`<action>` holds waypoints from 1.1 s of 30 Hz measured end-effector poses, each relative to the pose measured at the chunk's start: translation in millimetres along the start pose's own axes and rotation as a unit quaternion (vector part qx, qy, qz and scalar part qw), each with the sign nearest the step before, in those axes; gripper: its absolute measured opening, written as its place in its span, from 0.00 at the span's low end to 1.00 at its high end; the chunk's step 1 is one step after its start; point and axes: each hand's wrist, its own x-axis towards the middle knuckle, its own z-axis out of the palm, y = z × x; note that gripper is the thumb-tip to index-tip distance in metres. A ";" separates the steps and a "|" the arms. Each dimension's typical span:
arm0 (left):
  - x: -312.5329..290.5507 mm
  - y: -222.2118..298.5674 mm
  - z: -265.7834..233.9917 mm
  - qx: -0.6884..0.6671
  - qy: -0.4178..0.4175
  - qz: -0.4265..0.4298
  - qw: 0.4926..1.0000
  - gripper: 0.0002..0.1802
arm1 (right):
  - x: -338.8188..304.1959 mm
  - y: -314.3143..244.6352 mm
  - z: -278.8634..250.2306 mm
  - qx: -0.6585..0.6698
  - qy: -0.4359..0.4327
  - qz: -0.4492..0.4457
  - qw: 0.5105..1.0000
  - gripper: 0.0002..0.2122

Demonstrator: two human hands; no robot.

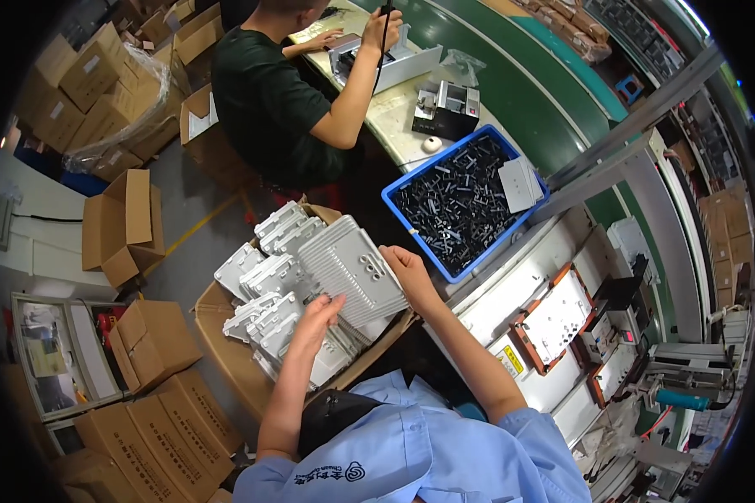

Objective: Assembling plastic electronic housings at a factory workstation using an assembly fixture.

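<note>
Between my two hands is a light grey ribbed metal housing (348, 268) with a group of round holes near one side. It is tilted above an open cardboard box (226, 369) filled with similar grey housings (268, 272). My left hand (317, 320) is closed on its lower left edge. My right hand (407, 270) grips its right edge, fingers curled at the rim. Some fingers of both hands are hidden by the housing.
A blue bin (457, 275) of small black parts stands to the right, a pale plate (520, 185) on its corner. Nearer are a brown-framed fixture (524, 339) and a teal tool (681, 399). A co-worker (268, 101) sits ahead. Cartons (164, 419) are stacked left.
</note>
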 end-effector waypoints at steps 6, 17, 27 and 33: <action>18.1 -6.3 -2.7 -0.199 0.034 0.072 0.977 0.18 | 76.0 17.4 -88.7 -0.533 0.290 -0.213 0.766 0.09; 28.7 11.5 -11.4 -0.283 0.018 0.042 0.958 0.28 | 111.0 40.6 -131.3 -0.592 0.248 -0.119 0.757 0.10; 53.3 43.7 13.1 -0.177 0.015 0.146 0.973 0.28 | 68.3 -19.0 -86.6 -0.331 0.303 -0.179 0.876 0.10; 59.4 56.8 28.7 -0.123 -0.014 0.182 0.975 0.27 | -4.5 -52.5 -26.5 -0.389 0.151 -0.151 0.896 0.08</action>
